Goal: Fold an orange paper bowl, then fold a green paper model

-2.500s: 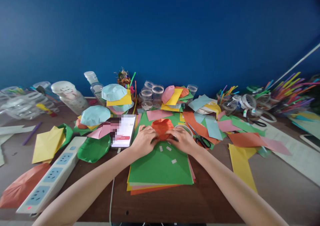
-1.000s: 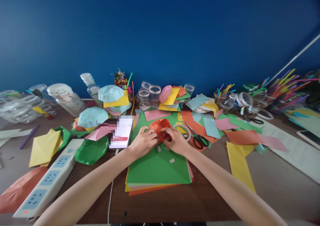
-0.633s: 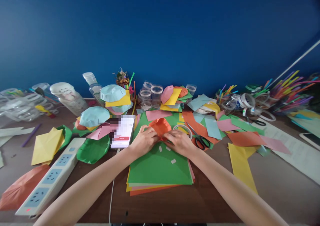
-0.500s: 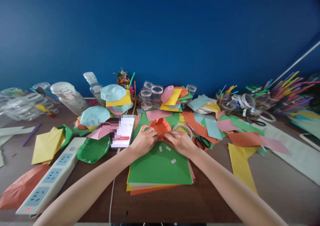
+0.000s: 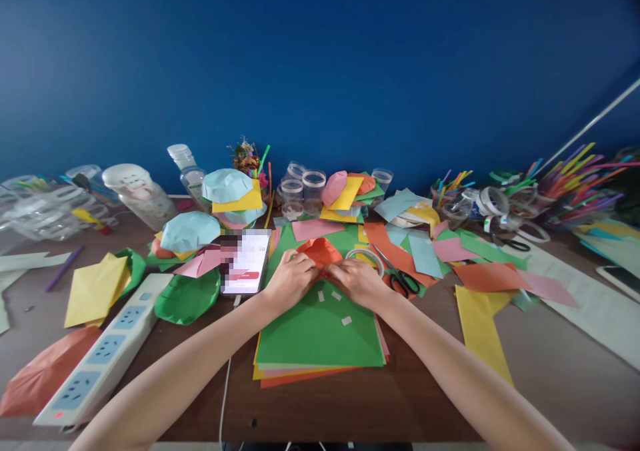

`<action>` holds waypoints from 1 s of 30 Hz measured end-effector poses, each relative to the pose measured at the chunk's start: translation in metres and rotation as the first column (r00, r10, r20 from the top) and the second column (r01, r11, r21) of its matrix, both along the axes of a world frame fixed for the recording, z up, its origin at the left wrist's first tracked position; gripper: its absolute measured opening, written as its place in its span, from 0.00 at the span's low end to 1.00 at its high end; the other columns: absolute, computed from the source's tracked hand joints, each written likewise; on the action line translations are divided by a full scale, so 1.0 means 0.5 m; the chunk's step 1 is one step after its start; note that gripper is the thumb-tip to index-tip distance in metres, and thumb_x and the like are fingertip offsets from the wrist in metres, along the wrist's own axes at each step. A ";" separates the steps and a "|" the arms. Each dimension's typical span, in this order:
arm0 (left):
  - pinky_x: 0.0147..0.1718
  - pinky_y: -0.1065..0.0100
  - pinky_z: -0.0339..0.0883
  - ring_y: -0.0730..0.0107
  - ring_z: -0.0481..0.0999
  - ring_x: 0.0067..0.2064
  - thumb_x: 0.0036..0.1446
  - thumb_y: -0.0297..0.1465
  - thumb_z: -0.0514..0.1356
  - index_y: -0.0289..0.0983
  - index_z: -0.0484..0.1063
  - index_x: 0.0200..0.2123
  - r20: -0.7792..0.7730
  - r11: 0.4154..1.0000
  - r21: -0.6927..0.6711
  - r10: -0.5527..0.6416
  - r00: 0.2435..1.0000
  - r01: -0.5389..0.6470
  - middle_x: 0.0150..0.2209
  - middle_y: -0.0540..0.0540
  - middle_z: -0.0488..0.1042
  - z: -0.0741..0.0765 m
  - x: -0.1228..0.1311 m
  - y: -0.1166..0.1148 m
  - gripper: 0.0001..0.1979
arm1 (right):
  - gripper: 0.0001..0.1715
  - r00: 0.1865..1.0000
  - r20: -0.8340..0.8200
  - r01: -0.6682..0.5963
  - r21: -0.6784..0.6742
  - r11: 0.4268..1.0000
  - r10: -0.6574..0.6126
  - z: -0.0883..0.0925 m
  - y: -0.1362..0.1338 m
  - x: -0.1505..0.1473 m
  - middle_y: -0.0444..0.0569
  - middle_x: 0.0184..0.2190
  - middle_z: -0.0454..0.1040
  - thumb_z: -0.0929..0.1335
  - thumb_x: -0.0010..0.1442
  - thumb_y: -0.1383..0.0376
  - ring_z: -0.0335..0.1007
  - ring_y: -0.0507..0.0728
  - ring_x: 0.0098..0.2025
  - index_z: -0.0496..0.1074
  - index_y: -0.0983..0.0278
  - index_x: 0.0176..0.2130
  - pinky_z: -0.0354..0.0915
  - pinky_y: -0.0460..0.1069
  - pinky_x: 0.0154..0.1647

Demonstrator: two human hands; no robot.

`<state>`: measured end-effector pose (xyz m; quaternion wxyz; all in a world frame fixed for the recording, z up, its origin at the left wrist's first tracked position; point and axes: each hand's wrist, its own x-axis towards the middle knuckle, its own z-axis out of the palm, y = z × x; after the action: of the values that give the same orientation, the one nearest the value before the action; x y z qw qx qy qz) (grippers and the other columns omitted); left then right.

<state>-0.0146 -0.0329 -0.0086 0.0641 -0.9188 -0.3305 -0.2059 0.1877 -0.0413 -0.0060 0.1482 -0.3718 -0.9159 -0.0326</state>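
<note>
Between my two hands sits a piece of folded orange paper (image 5: 321, 251), shaped like a shallow bowl. My left hand (image 5: 294, 278) grips its near left edge with bent fingers. On the near right edge, my right hand (image 5: 361, 280) pinches the same paper, its fingertips almost meeting those of the left. Both hands rest over a stack of coloured sheets with a green sheet (image 5: 320, 338) on top. Small white pieces (image 5: 347, 320) lie on that sheet just below the hands. A white tape roll (image 5: 373, 254) and black-handled scissors (image 5: 404, 282) lie right beside my right hand.
Left of the stack are a phone (image 5: 250, 258) with a cable, a green paper bowl (image 5: 187, 298) and a white power strip (image 5: 105, 351). Clear plastic cups (image 5: 314, 188) stand behind, near the blue wall. Paper scraps, such as a yellow piece (image 5: 483, 331), spread to the right.
The orange paper's near edge is drawn in and its opening looks flatter. Both hands stay at nearly the same place, still holding it.
</note>
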 end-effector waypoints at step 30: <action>0.46 0.58 0.49 0.66 0.67 0.42 0.57 0.23 0.53 0.39 0.72 0.36 0.052 0.996 -0.092 0.006 0.999 -0.001 0.33 0.48 0.73 -0.005 -0.002 -0.001 0.10 | 0.21 1.000 0.000 0.007 -0.057 0.998 -0.007 -0.011 -0.005 -0.001 0.50 0.31 0.73 0.60 0.57 0.77 0.69 0.54 0.32 0.62 0.65 0.50 0.59 0.45 0.29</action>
<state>-0.0158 -0.0332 -0.0111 0.0134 -0.9146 -0.3428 -0.2142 0.1872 -0.0439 -0.0113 0.1373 -0.3789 -0.9152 -0.0068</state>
